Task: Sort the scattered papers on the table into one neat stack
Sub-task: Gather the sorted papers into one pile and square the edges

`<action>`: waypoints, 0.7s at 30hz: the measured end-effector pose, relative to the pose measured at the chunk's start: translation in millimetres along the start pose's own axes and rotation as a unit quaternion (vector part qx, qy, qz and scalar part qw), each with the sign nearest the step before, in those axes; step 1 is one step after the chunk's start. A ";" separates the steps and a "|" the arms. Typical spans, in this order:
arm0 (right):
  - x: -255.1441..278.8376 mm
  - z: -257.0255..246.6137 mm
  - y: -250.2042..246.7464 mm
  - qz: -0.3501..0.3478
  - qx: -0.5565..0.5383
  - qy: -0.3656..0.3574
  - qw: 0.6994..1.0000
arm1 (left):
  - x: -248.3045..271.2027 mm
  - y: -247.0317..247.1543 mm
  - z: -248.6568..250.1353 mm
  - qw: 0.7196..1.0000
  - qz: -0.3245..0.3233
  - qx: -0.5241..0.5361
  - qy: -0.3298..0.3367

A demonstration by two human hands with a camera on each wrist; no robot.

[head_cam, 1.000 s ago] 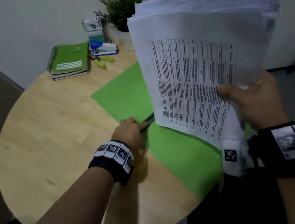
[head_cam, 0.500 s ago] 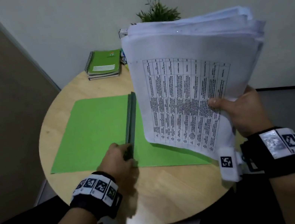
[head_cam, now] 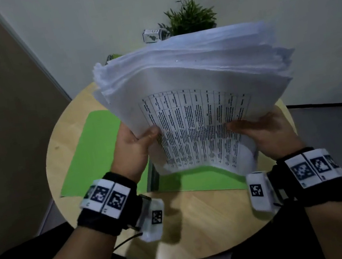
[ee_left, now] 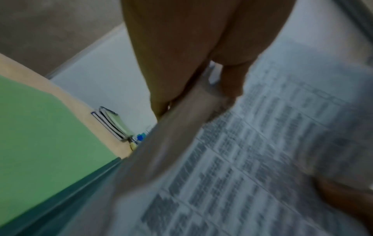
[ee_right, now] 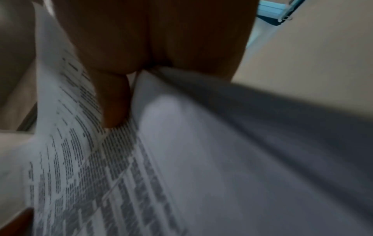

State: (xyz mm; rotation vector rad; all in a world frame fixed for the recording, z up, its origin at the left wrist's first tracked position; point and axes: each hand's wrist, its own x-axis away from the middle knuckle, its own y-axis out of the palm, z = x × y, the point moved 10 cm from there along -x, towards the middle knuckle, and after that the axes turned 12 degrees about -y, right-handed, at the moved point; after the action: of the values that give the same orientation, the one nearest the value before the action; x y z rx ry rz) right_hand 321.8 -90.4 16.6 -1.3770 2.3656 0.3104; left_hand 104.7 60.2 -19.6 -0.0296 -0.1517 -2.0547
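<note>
A thick stack of white papers with a printed table on its front sheet stands nearly upright over the open green folder on the round wooden table. My left hand grips the stack's left edge, thumb on the front sheet. My right hand grips the right edge the same way. The sheets' top edges are fanned and uneven. In the left wrist view the thumb presses the printed stack. The right wrist view shows a thumb on the papers.
A potted plant and a small white box stand at the table's far edge by the wall. Notebooks and a blue item lie at the back in the left wrist view. The folder's dark spine runs below the stack.
My left hand left the folder's spine and took hold of the stack's left edge. The stack now stands centred over the folder, held by both hands.
</note>
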 end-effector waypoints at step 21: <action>24.2 74.5 -27.7 0.026 0.165 0.147 0.975 | -36.3 12.2 -42.8 0.985 0.112 -0.039 -0.129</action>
State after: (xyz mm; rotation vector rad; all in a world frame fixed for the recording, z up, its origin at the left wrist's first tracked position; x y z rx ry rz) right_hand 351.2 -95.2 -61.0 -1.2712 2.5421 -0.2844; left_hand 134.4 81.2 -64.0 -0.3469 -0.2182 -1.8246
